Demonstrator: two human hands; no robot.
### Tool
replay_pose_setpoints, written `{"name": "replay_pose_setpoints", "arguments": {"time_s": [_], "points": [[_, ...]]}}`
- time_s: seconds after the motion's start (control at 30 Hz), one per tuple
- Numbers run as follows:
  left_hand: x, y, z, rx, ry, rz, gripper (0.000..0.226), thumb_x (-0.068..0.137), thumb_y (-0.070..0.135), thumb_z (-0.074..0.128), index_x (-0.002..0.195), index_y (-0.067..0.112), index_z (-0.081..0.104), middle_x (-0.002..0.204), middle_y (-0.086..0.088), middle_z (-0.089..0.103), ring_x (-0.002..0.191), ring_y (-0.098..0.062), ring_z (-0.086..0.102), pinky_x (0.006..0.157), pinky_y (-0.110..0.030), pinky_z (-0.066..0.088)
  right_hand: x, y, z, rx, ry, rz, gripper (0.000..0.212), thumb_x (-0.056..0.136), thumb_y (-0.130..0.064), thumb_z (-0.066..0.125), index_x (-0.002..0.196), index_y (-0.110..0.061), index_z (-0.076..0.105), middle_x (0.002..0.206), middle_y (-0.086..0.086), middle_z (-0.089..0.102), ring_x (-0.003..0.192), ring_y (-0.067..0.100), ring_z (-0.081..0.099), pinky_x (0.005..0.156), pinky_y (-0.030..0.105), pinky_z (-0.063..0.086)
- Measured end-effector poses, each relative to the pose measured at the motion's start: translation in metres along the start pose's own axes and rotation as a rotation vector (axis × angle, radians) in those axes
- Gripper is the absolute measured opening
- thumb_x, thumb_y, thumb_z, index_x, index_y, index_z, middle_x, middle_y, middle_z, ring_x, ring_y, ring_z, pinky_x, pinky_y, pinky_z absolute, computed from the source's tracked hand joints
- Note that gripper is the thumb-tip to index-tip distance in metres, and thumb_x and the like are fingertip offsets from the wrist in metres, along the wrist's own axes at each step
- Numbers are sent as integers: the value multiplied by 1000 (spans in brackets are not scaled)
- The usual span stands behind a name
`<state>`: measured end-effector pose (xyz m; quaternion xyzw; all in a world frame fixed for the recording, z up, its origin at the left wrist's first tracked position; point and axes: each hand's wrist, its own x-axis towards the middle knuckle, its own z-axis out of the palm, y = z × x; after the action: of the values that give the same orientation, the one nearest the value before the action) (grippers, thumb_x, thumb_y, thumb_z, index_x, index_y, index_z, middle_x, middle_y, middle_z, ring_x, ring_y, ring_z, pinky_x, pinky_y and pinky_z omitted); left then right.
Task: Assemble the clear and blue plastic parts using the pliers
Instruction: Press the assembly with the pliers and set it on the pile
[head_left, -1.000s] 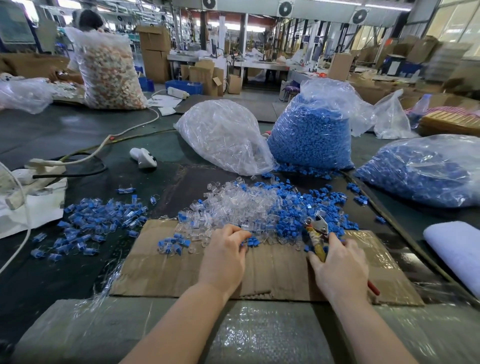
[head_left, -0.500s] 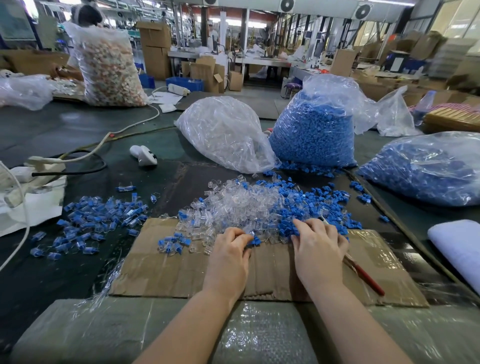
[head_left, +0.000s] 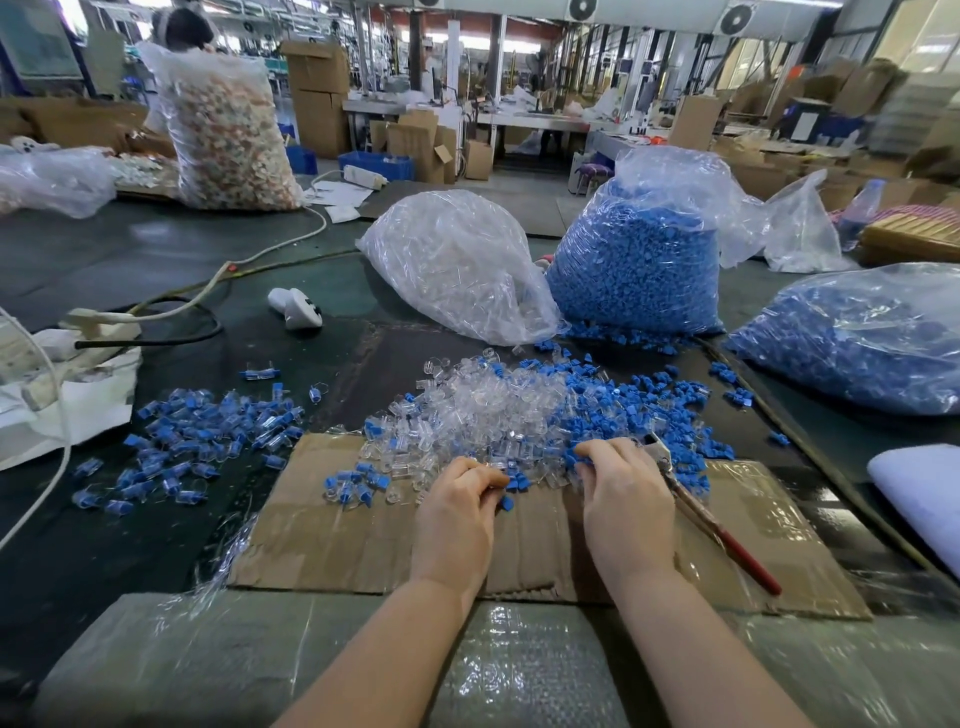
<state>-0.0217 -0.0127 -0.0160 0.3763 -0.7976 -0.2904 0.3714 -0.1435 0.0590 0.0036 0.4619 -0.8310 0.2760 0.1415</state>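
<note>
**Pliers set down; both hands at the loose parts**

Since a second ago the right hand (head_left: 626, 512) has let go of the pliers (head_left: 711, 519) and gone to the front of the mixed heap; half a second ago it was already flat on the parts.

- Left hand (head_left: 457, 512): fingers curled at the near edge of the heap of clear parts (head_left: 483, 410), seemingly pinching a small piece; which piece cannot be told.
- Right hand: fingers curled into the blue parts (head_left: 634, 410), apparently picking one; the grasp itself is hidden.
- Pliers: one pair, red-handled, lying on the cardboard sheet (head_left: 363, 540) just beside the right hand, head toward the heap.
- Joined clear-and-blue pieces (head_left: 208, 436): a spread left of the cardboard, too many to count; a smaller cluster at the cardboard's far left corner.
- Bags: one of clear parts (head_left: 457, 265), two of blue (head_left: 639, 260) (head_left: 857, 332), along the worktop's far and right sides.
- Also: one white handheld device (head_left: 296, 309), one person at the far left.

Risks, as judged: parts are small and slippery, so one could slip from the fingertips and vanish in the heap; a hand sweep could knock the pliers or scatter pieces off the cardboard; a misaligned pair could crack once squeezed.
</note>
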Motion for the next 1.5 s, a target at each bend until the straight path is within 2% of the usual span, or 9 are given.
{"name": "replay_pose_setpoints", "arguments": {"time_s": [0.2, 0.37, 0.43, 0.63, 0.9, 1.0, 1.1, 1.27, 1.5], "points": [[0, 0, -2, -29, 21, -22, 17, 86, 4, 61, 92, 19, 64, 88, 12, 59, 81, -1, 54, 72, -1, 38, -17, -14, 13, 271, -17, -24, 27, 89, 5, 52, 110, -6, 64, 103, 2, 58, 85, 17, 57, 78, 29, 49], [-1, -1, -2, 25, 13, 35, 30, 91, 5, 54, 117, 17, 63, 93, 11, 51, 87, -6, 52, 76, -8, 39, -23, -15, 20, 292, -72, 38, 43, 90, 7, 47, 129, -9, 54, 112, 2, 47, 83, 11, 49, 80, 24, 42], [-1, -1, -1, 31, -3, 29, 28, 92, 7, 53, 115, 17, 64, 92, 10, 50, 86, -7, 52, 77, -11, 40, -24, -15, 20, 294, -82, 45, 43, 89, 7, 48, 128, -10, 55, 113, 3, 46, 84, 15, 52, 80, 25, 44], [-3, 0, -3, -49, 15, -17, 19, 91, 8, 56, 101, 19, 68, 87, 21, 50, 82, 6, 50, 73, 3, 34, -28, -16, 17, 341, -50, 44, 25, 91, -2, 51, 111, -13, 62, 110, -2, 48, 77, 12, 52, 74, 28, 48], [-3, -2, -4, -148, 4, -102, 16, 89, 10, 60, 93, 26, 63, 88, 14, 61, 84, 3, 56, 72, -4, 42, -29, -15, 14, 271, 12, -7, 11, 81, -4, 67, 86, -13, 66, 83, -5, 59, 80, 14, 53, 69, 22, 39], [-3, -2, -4, -171, -8, -131, 22, 89, 12, 60, 86, 33, 58, 84, 16, 61, 82, 3, 57, 68, -7, 44, -30, -15, 14, 292, 6, -7, 11, 81, -3, 67, 85, -13, 65, 83, -5, 58, 77, 12, 52, 68, 22, 40], [-3, -2, -5, -178, -4, -139, 30, 88, 12, 60, 78, 39, 52, 81, 17, 61, 79, 4, 56, 67, -3, 42, -30, -14, 15, 327, -12, -12, 11, 82, -1, 65, 86, -11, 64, 84, -4, 57, 75, 12, 53, 68, 24, 43], [-2, -4, -3, -200, 23, -151, 21, 87, 13, 64, 86, 33, 57, 82, 17, 61, 81, 2, 58, 69, -1, 42, -29, -12, 14, 390, -11, 3, 15, 85, 1, 61, 95, -7, 70, 90, 0, 65, 80, 10, 57, 75, 15, 41], [-1, -6, -3, -188, -41, -118, 14, 88, 14, 62, 80, 26, 60, 75, 11, 63, 75, -3, 58, 68, -13, 47, -31, -12, 10, 469, 36, -6, 8, 85, -6, 65, 89, -12, 69, 80, -4, 69, 73, 10, 62, 69, 28, 52]]}}
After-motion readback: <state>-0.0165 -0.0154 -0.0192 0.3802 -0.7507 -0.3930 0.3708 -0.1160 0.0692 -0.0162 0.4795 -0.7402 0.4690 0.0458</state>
